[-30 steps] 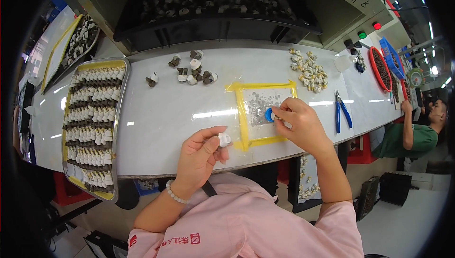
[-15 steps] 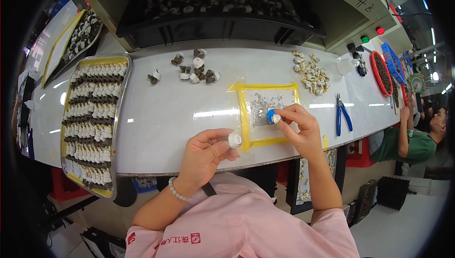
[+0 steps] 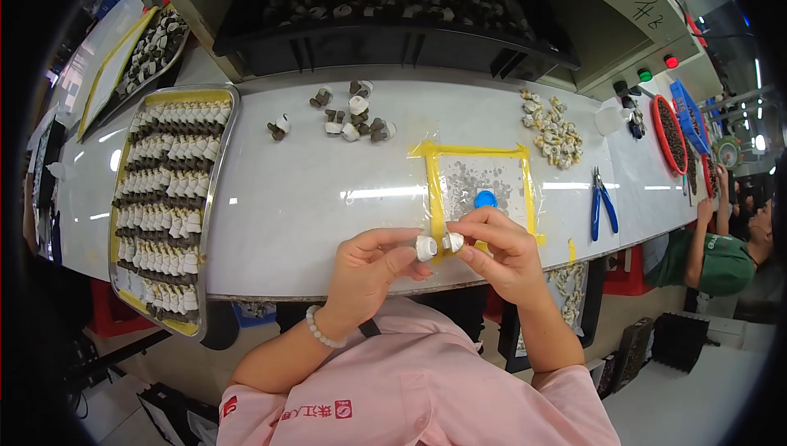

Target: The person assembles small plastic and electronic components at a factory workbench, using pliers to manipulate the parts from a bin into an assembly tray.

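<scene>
Between the thumb and fingers of my left hand [image 3: 366,270] is a white cylindrical plastic part [image 3: 425,248], its round end turned to the right. My right hand [image 3: 508,264] pinches a smaller white piece [image 3: 452,241] a short gap away from it. Both hands are above the front of the bench, at the near edge of a clear sheet [image 3: 512,175] framed with yellow tape and covered in grey spots. On that sheet lies a small round blue cap [image 3: 486,199], just beyond my right fingers.
A metal tray [image 3: 229,126] of white-and-dark parts in rows stands left. Several loose parts [image 3: 358,106] lie at the back, below a black bin [image 3: 393,56]. Right are a pile of small white-yellow pieces [image 3: 557,136], blue-handled nippers [image 3: 604,204] and a red basket [image 3: 668,130]. A co-worker [image 3: 725,257] sits far right.
My right hand has moved left and nearer, bringing the small white piece close to the part in my left hand. The blue cap, earlier at my right fingertips, now lies on the sheet.
</scene>
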Demonstrator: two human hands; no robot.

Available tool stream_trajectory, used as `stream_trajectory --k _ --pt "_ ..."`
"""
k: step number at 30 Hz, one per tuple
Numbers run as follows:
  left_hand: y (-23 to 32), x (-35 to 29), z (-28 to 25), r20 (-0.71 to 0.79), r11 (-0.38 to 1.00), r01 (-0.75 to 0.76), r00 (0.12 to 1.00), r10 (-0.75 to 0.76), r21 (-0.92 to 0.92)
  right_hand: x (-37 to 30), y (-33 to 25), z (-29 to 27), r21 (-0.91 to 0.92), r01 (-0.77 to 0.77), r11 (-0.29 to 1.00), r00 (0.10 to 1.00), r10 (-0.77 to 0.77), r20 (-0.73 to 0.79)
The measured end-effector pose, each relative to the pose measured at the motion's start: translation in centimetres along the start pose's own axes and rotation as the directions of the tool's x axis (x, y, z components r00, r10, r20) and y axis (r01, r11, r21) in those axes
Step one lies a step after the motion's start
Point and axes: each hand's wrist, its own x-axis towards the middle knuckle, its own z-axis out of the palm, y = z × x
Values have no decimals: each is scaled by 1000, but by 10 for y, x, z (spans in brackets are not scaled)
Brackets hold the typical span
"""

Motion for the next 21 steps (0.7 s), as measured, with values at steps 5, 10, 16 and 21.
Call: stream_trajectory --k 5,10,16,21 --pt "-1 -1 1 6 999 -16 1000 16 30 0 -3 4 -15 18 1000 1000 -18 24" --pt "-4 -1 3 -13 996 -55 998 56 65 0 -5 5 -87 36 996 999 -33 34" --pt "-2 -3 5 -9 984 -58 998 61 166 0 -11 7 -194 76 978 997 -70 38" --pt "-3 -4 5 -5 976 -78 997 81 205 2 -9 9 -183 48 982 998 -38 59"
